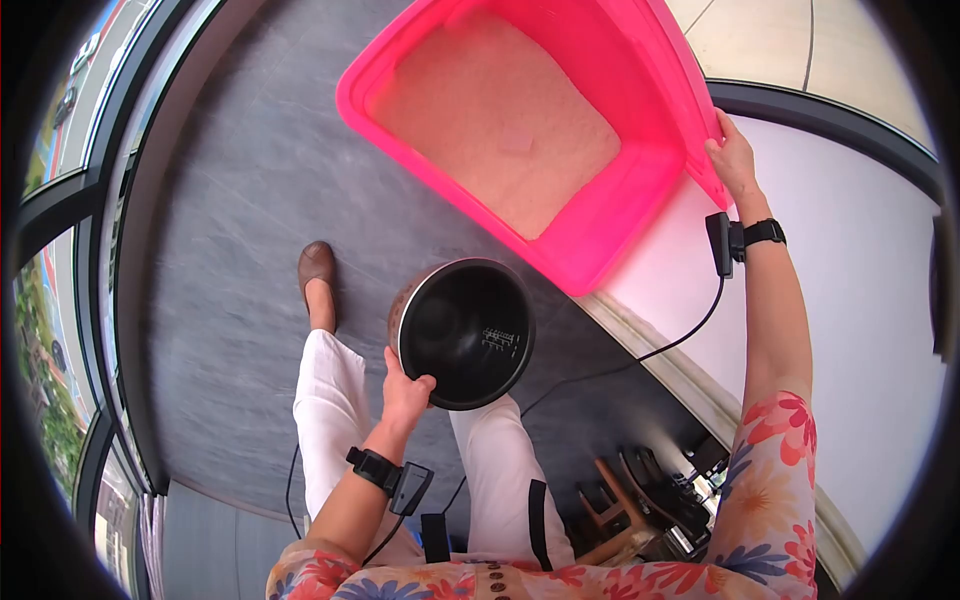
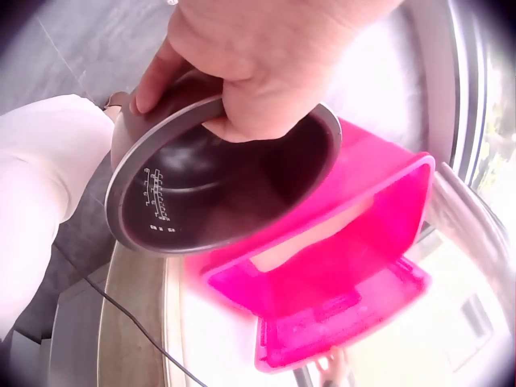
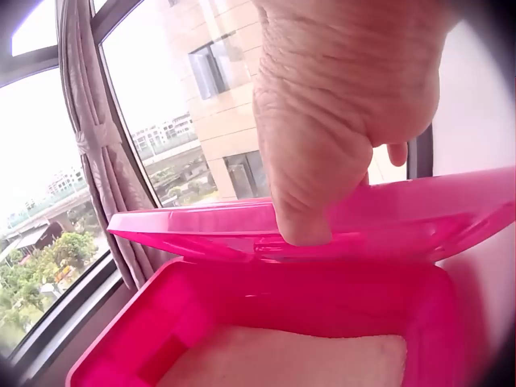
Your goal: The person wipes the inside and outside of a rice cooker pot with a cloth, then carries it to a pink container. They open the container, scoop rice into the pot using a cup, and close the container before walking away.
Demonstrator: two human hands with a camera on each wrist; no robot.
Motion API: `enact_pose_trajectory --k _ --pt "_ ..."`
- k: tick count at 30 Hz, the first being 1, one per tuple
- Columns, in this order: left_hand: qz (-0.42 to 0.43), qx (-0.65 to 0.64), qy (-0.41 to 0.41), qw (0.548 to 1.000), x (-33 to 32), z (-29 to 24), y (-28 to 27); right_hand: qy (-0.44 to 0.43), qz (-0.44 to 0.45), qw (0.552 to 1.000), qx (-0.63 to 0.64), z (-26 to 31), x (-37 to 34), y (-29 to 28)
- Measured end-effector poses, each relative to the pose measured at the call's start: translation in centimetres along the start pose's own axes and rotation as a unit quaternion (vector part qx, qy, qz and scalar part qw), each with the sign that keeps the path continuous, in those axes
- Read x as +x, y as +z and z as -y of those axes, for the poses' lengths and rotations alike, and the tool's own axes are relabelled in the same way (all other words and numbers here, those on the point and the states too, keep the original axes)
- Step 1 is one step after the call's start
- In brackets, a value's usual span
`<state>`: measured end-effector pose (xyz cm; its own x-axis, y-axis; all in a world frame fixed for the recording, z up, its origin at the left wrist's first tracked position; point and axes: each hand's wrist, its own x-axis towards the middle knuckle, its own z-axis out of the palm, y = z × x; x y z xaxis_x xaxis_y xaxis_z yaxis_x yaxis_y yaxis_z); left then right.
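Note:
My left hand (image 1: 408,393) grips the rim of a black rice cooker inner pot (image 1: 462,325), thumb inside and fingers against the outer wall. White level marks show on the pot's dark inner wall, and no contents are visible in it. Ahead stands a deep pink plastic bin (image 1: 600,235) holding a pale, level, rice-like fill (image 1: 490,110). The bin's hinged pink lid (image 3: 387,218) is raised. At the lid's edge, my right hand (image 1: 735,160) holds it up, thumb on the inner side; the other fingers are mostly hidden behind it in the right wrist view.
A white surface (image 1: 850,240) with a pale edge lies to the right of the bin. Black cables (image 1: 690,335) run from the wrist cameras. Windows and a tied curtain (image 3: 81,105) stand beyond the bin. Dark grey floor (image 1: 240,200) spreads at left, with a brown shoe (image 1: 317,265) on it.

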<state>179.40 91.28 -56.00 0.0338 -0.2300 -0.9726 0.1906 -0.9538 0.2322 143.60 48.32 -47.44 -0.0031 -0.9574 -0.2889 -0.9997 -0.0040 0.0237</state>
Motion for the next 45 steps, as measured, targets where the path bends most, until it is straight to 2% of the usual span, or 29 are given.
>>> enact_pose_trajectory --k 2,4,8,10,13,15,16,18,20,21,24,25,26,27,30,33,35,36,38,39,41,45 --pt "-0.002 0.003 -0.004 1.0 0.6 0.2 0.1 0.005 -0.007 1.0 -0.01 -0.1 0.4 1.7" --pt "-0.008 -0.014 -0.004 1.0 1.0 0.0 0.0 -0.016 -0.046 0.996 -0.073 -0.2 0.5 3.3" --pt "-0.011 -0.044 -0.009 0.999 1.0 -1.0 -0.1 -0.006 -0.05 0.995 -0.087 1.1 0.0 3.2" --pt "-0.003 -0.071 0.003 0.997 1.3 -1.0 -0.3 -0.04 -0.068 0.993 -0.09 1.4 -0.1 3.6" --pt "-0.007 -0.06 0.011 0.998 1.1 -2.2 -0.3 -0.038 -0.062 0.996 -0.06 3.0 -0.7 4.9" --pt "-0.007 -0.075 0.016 0.997 1.3 -2.5 -0.3 -0.035 -0.033 0.999 0.009 5.8 -1.2 6.7" --pt "-0.005 -0.086 0.021 0.996 1.3 -2.5 -0.3 -0.065 -0.03 0.995 0.064 6.6 -1.2 8.7" --pt "0.003 -0.093 0.009 0.996 1.2 -2.9 -0.6 -0.03 0.125 0.988 0.086 9.5 -0.9 11.5" --pt "0.007 -0.097 -0.004 0.995 1.4 -2.9 -0.9 -0.045 0.171 0.984 0.036 11.7 0.1 16.1" --pt "-0.002 -0.091 0.015 0.996 1.5 -2.8 -1.0 -0.046 0.173 0.983 0.041 12.8 0.8 17.8" --pt "-0.015 -0.067 0.038 0.997 1.5 -2.5 -1.3 0.004 0.181 0.983 0.021 15.8 1.8 22.2" --pt "-0.013 -0.055 0.048 0.997 1.4 -2.6 -1.4 0.052 0.207 0.977 0.013 16.3 2.2 23.1" --pt "-0.004 -0.059 0.022 0.998 1.1 -2.8 -1.5 0.1 0.231 0.968 0.003 16.6 2.6 24.1" --pt "-0.009 -0.054 0.017 0.998 1.1 -3.1 -1.5 0.1 0.238 0.966 0.009 16.4 3.0 25.6" --pt "-0.013 -0.032 0.025 0.999 0.9 -3.4 -2.1 0.114 0.236 0.965 0.027 16.1 3.0 28.2" --pt "-0.004 -0.045 0.03 0.999 1.0 -3.5 -1.9 0.119 0.23 0.965 0.05 15.5 3.0 26.8" --pt "-0.006 -0.047 0.024 0.999 1.1 -3.5 -2.2 0.058 0.195 0.979 0.027 15.4 2.0 24.6" --pt "-0.004 -0.047 0.024 0.999 1.0 -3.7 -2.2 0.059 0.194 0.979 0.025 14.5 1.5 24.6" --pt "-0.01 -0.017 0.031 0.999 0.8 -4.1 -2.1 0.065 0.098 0.992 0.05 11.8 0.7 24.6" --pt "-0.006 -0.016 0.029 0.999 0.6 -4.3 -2.0 0.068 0.099 0.992 0.047 10.6 0.3 24.6" --pt "-0.006 0.011 0.041 0.999 0.2 -4.3 -2.0 0.087 0.074 0.99 -0.077 8.8 -0.1 25.0" --pt "-0.008 0.013 0.055 0.998 -0.3 -3.4 -2.2 0.05 0.032 0.991 -0.116 7.9 -0.2 27.1"
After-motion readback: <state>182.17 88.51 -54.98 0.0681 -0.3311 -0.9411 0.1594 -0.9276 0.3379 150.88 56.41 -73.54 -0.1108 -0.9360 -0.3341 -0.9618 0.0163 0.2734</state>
